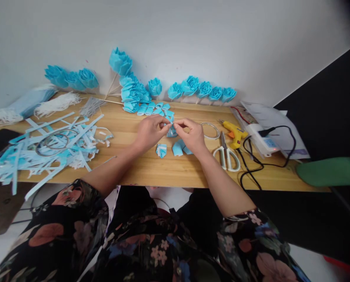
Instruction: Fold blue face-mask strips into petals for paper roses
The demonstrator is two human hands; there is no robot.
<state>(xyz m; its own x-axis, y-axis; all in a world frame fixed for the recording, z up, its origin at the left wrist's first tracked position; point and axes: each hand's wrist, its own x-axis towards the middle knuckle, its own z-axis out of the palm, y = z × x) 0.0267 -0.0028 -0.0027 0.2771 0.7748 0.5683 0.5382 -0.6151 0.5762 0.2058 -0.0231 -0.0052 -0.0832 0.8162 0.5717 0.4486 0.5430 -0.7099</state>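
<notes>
My left hand [151,130] and my right hand [191,135] meet over the middle of the table, fingertips pinched close together. Between them is a small light-blue piece [171,119], like a folded petal, partly hidden by the fingers. Just below the fingertips, more blue material [171,132] shows. A folded blue-and-white piece [161,150] lies on the wood in front of my left hand. Under my right hand rest flat blue pieces [178,147], partly covered. Beyond the hands, several rolled blue pieces [149,108] are laid out in rows.
Blue flowers on sticks [130,92] line the wall. Left are a heap of cut strips [60,145], a stack of face masks [30,102] and a dark phone [1,143]. Right are a ring [218,136], scissors [226,154], a yellow glue gun [235,133] and a corded power strip [263,143].
</notes>
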